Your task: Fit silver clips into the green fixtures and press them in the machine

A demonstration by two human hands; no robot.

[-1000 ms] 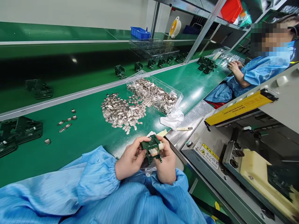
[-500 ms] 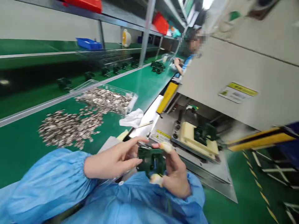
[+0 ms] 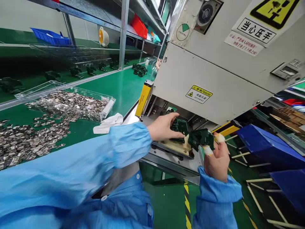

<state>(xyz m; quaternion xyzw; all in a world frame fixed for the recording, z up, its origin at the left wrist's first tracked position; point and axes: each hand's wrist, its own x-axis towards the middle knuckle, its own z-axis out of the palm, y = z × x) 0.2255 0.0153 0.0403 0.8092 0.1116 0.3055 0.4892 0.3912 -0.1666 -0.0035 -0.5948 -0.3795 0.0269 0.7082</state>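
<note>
My right hand (image 3: 216,159), with whitish-yellow coverings on thumb and finger, pinches a dark green molded plastic part (image 3: 201,139) in front of the press. My left hand (image 3: 163,127) reaches in from the left, thumb and fingers apart. Between them sits a second dark green part (image 3: 179,127), lying in a cream-colored fixture (image 3: 175,147) under the machine; I cannot tell whether the fingertips press on it. The held part is just right of the fixture and overlaps its edge in view.
A grey press machine (image 3: 176,76) with warning labels overhangs the fixture, flanked by a yellow guard bar (image 3: 144,98). On the green bench lie small metal pieces (image 3: 30,140), a clear tray (image 3: 108,108) and a white cloth (image 3: 108,123). Blue bins (image 3: 269,140) stand right.
My view has turned right toward the press. My left hand has left the part in my right hand and moved to the fixture. My right hand has carried its part to the fixture's right side.
</note>
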